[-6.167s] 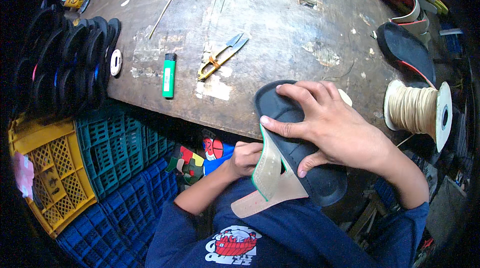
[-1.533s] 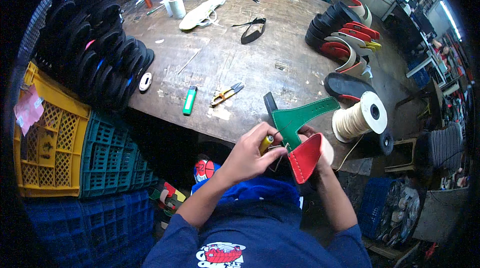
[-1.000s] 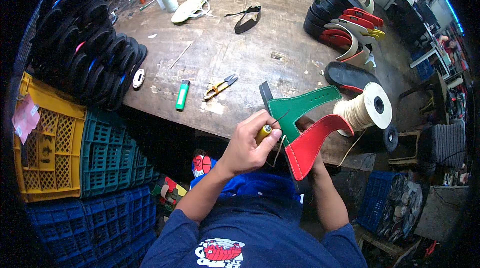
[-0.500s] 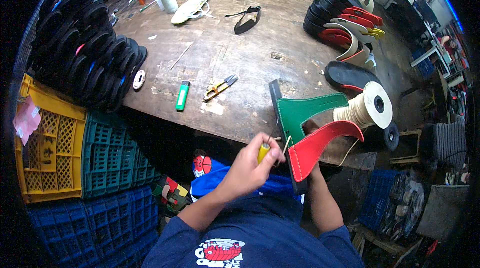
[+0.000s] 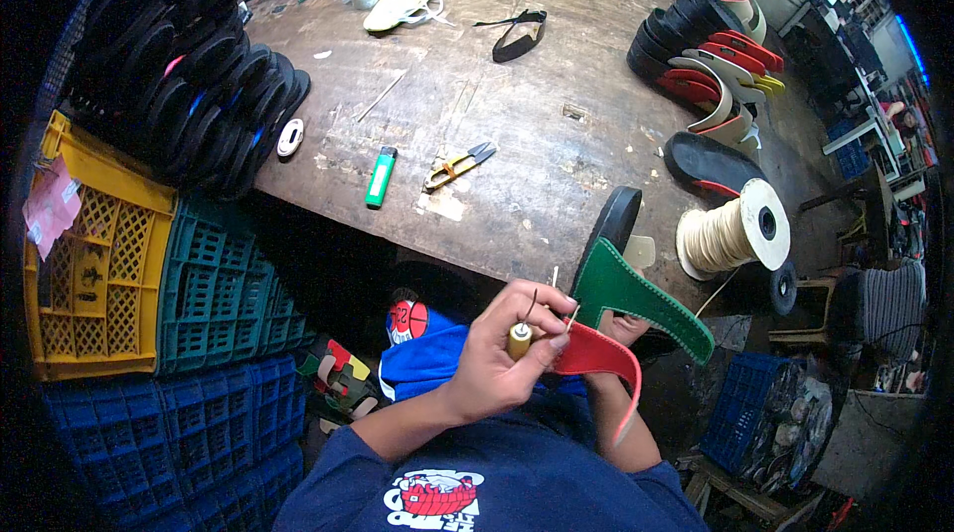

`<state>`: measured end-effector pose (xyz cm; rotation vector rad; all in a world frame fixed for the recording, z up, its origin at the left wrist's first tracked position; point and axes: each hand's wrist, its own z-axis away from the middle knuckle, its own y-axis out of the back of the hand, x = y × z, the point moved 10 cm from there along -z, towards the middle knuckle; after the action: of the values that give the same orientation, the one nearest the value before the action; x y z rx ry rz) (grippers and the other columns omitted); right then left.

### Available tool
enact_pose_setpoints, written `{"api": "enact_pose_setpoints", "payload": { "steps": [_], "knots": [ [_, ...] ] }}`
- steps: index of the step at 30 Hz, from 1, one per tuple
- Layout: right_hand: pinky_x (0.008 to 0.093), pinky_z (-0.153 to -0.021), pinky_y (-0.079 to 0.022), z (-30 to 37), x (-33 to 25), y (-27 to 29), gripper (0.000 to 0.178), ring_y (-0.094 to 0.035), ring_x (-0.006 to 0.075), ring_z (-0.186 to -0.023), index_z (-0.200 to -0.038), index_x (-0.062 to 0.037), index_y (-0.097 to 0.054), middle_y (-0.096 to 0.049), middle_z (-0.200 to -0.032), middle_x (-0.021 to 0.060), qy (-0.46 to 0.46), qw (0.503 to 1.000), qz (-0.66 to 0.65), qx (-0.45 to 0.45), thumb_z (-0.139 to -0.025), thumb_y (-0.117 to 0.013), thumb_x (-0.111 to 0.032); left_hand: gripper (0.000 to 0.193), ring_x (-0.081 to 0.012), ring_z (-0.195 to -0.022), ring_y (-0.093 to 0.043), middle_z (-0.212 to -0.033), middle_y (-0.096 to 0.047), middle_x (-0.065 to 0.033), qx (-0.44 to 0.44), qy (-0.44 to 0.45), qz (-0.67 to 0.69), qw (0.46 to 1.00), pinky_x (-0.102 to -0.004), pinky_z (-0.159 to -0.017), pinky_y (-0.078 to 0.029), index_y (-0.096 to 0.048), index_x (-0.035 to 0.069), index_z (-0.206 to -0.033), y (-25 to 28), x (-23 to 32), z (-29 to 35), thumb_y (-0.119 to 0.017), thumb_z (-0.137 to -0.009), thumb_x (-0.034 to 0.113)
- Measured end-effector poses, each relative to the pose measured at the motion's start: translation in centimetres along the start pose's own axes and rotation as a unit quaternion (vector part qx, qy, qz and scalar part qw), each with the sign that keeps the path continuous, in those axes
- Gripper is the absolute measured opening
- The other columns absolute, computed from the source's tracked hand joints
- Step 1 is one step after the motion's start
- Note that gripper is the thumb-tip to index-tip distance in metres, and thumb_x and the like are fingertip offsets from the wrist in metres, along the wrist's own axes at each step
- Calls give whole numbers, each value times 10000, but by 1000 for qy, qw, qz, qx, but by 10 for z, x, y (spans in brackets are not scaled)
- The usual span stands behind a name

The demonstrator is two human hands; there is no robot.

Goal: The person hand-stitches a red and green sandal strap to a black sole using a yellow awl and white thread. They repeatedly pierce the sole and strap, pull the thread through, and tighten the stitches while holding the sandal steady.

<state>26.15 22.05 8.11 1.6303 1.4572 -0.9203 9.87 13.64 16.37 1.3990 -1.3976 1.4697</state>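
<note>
My left hand (image 5: 505, 348) is closed round a yellow-handled awl (image 5: 519, 337), its thin dark shaft pointing up. Its thumb and forefinger meet at the sandal's edge, by a short length of cream cord (image 5: 573, 315). The sandal has a black sole (image 5: 615, 219), a green strap (image 5: 651, 305) and a red strap (image 5: 603, 357) that curls toward me. Partly hidden behind the straps, my right hand (image 5: 626, 327) grips the sandal, fingers showing between the two straps. On the table's right edge stands a spool of cream cord (image 5: 730, 231); its loose end runs down toward the sandal.
Yellow-handled thread snips (image 5: 459, 167) and a green lighter (image 5: 381, 177) lie on the wooden table (image 5: 348, 194). Black soles (image 5: 199, 85) pile up at the left, above plastic crates (image 5: 104, 274). More soles and straps (image 5: 701, 45) are stacked at the right, near a loose black sole (image 5: 711, 162).
The sandal has turned and tilted, so its straps now swing down to the right. My left hand with the awl has come against its edge. The view has shifted slightly.
</note>
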Motion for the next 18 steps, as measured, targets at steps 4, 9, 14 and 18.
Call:
{"api": "enact_pose_setpoints", "payload": {
  "steps": [4,9,14,18],
  "knots": [
    [355,-551,-320,0,-2,0,149,-438,204,-615,-812,-21,-572,-435,-703,59,1,1000,5,16,-911,-683,-20,126,-134,-880,-593,-1014,-604,-95,27,-50,-16,998,-285,-793,-499,-610,22,-1049,-5,3,-3,-669,-939,2],
    [369,-543,-325,3,6,-4,150,-451,219,-613,-809,-20,-578,-423,-685,61,-10,1000,-5,2,-923,-674,-34,213,-54,-800,-575,-904,-620,-38,95,40,-45,994,-221,-692,-490,-590,20,-1134,4,-15,-1,-689,-947,32],
    [276,-633,-463,2,12,-1,147,-592,127,-733,-925,-55,-597,-609,-832,33,-32,999,-11,-10,-899,-741,-72,255,-52,-794,-597,-873,-645,-23,104,48,-58,992,-226,-695,-507,-590,19,-1137,4,-19,-3,-738,-933,58],
    [228,-685,-532,0,-16,-8,208,-662,85,-795,-964,-77,-604,-704,-918,25,95,986,115,-79,-879,-791,-112,264,-51,-796,-597,-871,-647,-20,95,48,-66,992,-224,-699,-506,-589,17,-1117,3,-21,-7,-760,-922,65]
  ]
}}
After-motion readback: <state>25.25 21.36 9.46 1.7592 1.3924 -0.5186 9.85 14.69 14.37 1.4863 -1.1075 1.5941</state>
